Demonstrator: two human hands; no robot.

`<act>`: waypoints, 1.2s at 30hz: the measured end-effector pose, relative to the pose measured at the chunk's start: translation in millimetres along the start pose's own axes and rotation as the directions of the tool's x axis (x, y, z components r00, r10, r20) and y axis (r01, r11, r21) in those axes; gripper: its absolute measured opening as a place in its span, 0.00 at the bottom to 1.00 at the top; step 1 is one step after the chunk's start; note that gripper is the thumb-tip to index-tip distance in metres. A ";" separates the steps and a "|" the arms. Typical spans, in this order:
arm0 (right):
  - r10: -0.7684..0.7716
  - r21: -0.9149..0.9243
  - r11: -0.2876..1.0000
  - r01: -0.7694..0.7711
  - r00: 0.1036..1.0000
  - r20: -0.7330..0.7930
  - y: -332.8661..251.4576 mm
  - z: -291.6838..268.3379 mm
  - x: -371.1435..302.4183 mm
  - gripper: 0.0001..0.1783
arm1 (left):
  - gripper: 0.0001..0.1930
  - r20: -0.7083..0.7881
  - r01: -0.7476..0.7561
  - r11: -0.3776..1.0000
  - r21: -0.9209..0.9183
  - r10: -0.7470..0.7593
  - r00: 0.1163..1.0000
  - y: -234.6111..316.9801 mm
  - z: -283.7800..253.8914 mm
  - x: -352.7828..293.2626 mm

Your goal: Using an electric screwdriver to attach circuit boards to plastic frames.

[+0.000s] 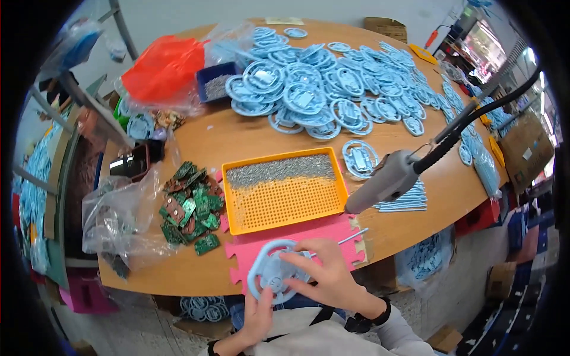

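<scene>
From here I see the light-blue plastic ring-shaped piece [275, 276] over the near edge of the pink foam mat [325, 229]. The left hand [256, 320] pinches its lower rim, thumb on top. The right hand [332, 277] arches over its right side, fingers parted; I cannot tell whether they grip.

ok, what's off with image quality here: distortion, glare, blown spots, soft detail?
Head view: table edge bows from fisheye, corners go black; head view: bright patch upper right looks washed out; head view: highlights on clear plastic bag at left; head view: blue part at the hands has a readable outline, finer detail soft.
</scene>
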State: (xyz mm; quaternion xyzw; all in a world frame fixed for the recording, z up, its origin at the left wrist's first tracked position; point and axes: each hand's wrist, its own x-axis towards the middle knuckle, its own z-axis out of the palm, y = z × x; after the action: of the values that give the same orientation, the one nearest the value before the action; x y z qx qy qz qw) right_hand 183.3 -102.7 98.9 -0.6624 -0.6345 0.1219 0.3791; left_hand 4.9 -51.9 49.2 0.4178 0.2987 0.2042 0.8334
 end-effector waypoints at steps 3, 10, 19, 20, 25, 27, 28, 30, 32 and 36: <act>0.015 0.033 0.999 -0.020 0.992 0.127 -6.4 10.9 4.5 0.36 | 0.31 0.063 -0.301 0.952 -0.058 0.305 0.950 -5.6 3.1 -2.4; -0.018 -0.018 1.000 0.023 0.973 0.231 9.2 -6.4 10.6 0.36 | 0.34 0.234 -0.357 0.877 0.322 0.292 0.927 10.9 -19.0 -1.6; -0.016 -0.127 0.986 0.106 0.826 0.563 17.7 -2.3 19.3 0.33 | 0.27 -0.084 0.102 0.955 0.278 -0.081 0.993 9.1 -41.6 11.2; -0.019 -0.123 0.986 0.109 0.819 0.573 18.3 0.8 18.6 0.33 | 0.27 -0.045 0.107 0.948 0.299 -0.098 0.994 10.3 -41.6 12.3; -0.012 -0.204 0.968 0.149 0.834 0.551 18.9 13.6 18.6 0.33 | 0.26 -0.024 0.158 0.949 0.274 -0.158 0.987 7.6 -48.8 13.1; -0.011 -0.212 0.965 0.152 0.836 0.549 19.2 15.2 18.1 0.33 | 0.26 -0.021 0.154 0.957 0.247 -0.154 0.988 7.9 -49.4 13.8; -0.009 -0.224 0.963 0.153 0.843 0.538 19.5 15.5 17.9 0.33 | 0.26 -0.009 0.153 0.958 0.244 -0.155 0.988 9.0 -49.4 14.1; -0.004 -0.226 0.962 0.151 0.837 0.546 17.5 15.2 19.1 0.33 | 0.26 -0.005 0.155 0.960 0.231 -0.158 0.987 9.6 -50.0 13.9; 0.000 -0.226 0.962 0.151 0.832 0.555 14.0 14.9 20.1 0.33 | 0.25 0.010 0.156 0.957 0.244 -0.163 0.987 9.0 -50.8 12.6; 0.032 -0.248 0.960 0.129 0.831 0.555 12.9 13.9 18.5 0.33 | 0.25 0.020 0.146 0.969 0.198 -0.153 0.988 5.5 -51.1 14.6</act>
State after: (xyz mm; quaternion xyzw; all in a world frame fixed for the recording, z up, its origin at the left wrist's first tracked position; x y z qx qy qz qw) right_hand 187.0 -79.5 86.8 -0.6284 -0.7443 0.2092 0.0863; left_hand -19.0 -10.8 24.8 0.4774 0.3334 0.1031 0.8064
